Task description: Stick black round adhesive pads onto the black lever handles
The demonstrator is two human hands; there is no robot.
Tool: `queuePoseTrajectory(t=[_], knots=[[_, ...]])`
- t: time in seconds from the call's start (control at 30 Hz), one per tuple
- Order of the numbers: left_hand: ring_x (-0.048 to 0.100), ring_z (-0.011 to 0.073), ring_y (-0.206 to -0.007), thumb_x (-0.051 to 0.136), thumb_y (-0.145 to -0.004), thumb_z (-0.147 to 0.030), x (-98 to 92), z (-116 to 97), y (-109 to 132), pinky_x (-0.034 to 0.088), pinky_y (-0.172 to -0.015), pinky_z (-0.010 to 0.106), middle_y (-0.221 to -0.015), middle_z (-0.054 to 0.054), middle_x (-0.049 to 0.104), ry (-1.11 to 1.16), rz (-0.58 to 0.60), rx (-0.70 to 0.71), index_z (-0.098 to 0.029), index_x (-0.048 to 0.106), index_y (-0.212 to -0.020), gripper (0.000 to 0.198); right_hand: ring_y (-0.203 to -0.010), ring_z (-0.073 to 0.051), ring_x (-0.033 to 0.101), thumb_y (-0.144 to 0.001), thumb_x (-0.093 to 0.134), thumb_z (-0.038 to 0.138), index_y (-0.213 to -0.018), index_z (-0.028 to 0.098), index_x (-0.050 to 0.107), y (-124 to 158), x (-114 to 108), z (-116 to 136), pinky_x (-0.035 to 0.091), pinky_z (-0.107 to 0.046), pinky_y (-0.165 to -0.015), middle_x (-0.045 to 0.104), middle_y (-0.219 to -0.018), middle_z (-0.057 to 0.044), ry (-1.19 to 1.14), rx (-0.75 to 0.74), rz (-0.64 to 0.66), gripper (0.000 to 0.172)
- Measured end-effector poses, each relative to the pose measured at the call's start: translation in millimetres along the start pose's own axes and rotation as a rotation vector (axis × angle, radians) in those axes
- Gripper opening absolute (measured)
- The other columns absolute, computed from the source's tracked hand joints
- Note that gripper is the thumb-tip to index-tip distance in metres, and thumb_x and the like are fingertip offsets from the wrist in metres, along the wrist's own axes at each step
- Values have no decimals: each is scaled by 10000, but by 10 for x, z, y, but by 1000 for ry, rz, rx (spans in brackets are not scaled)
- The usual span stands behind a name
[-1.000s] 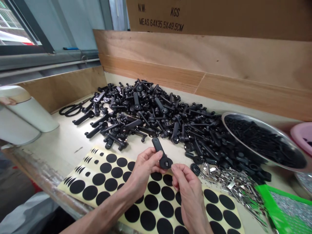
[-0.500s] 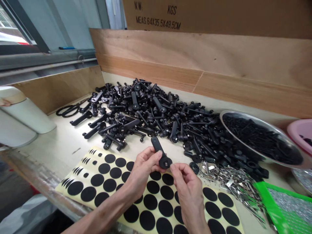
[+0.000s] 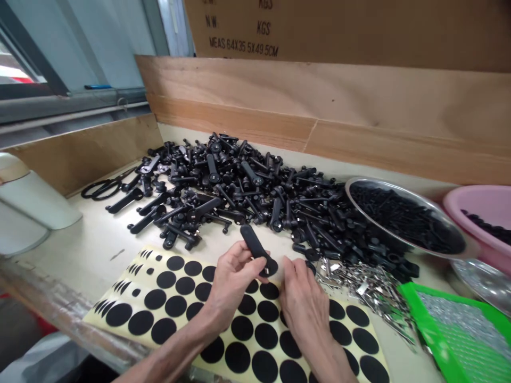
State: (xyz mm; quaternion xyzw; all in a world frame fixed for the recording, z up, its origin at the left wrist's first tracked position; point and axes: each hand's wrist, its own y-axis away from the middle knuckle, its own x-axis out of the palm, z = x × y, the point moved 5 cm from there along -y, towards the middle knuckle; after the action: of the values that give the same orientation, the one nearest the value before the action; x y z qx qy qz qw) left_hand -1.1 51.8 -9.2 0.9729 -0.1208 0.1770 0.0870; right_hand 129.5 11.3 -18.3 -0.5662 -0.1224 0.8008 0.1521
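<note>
A cluttered worktop (image 3: 80, 255) is backed by a wooden board (image 3: 255, 88), above which a brown carton (image 3: 359, 32) printed "MEAS 64X35.5X49.5CM" is seen; at far left, the edge is occupied by two pale cylindrical containers (image 3: 43, 194), beside which black-handled scissors (image 3: 106, 186) are laid; across the middle, a broad heap of black plastic parts (image 3: 239, 181) is spread; along the near edge, a yellowish sheet (image 3: 146, 282) is covered with rows of black discs (image 3: 241, 328).

Above the sheet, just in front of the heap, a black lever (image 3: 253, 244) is grasped between the thumb and fingers of the left hand (image 3: 231, 282), its round end tilted down toward the right; near that end, but apart from it, the right hand (image 3: 301, 295) is held with fingers bent and drawn together; whether anything is pinched there cannot be told.

Farther right, thin metal pieces (image 3: 367, 287) are scattered; behind them, a steel bowl (image 3: 473, 247) is filled with slender black parts; at far right, a pink basin (image 3: 487, 199) is partly shown, and small shiny bits are contained in a bright green tray (image 3: 431, 330).
</note>
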Motion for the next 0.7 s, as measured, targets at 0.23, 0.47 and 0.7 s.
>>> queuePoseTrajectory(t=[0.23, 0.47, 0.7], knots=[[608, 140, -735, 624, -855, -307, 30, 21, -3, 513, -649, 258, -936, 79, 656, 78, 119, -51, -135, 611, -1004, 228, -661, -158, 578, -921, 477, 462, -937, 225, 588, -115, -4, 42, 466, -263, -601, 626, -772, -8, -971, 302, 122, 262], [587, 119, -611, 615, -853, -352, -347, -294, 331, 431, -487, 189, -859, 57, 662, -119, 111, -45, -181, 623, -1095, 297, -534, -129, 528, -892, 502, 500, -948, 200, 634, 23, 92, 308, 426, -237, -512, 588, -630, 16, -1122, 318, 303, 333], [651, 219, -709, 722, -739, -318, -2062, -1083, 1475, 492, -595, 254, -850, 51, 732, -724, -47, -108, -253, 739, -1044, 313, -583, -170, 575, -844, 545, 525, -988, 201, 677, 52, 283, 469, 460, -286, -552, 647, -731, -33, -941, 269, 354, 379]])
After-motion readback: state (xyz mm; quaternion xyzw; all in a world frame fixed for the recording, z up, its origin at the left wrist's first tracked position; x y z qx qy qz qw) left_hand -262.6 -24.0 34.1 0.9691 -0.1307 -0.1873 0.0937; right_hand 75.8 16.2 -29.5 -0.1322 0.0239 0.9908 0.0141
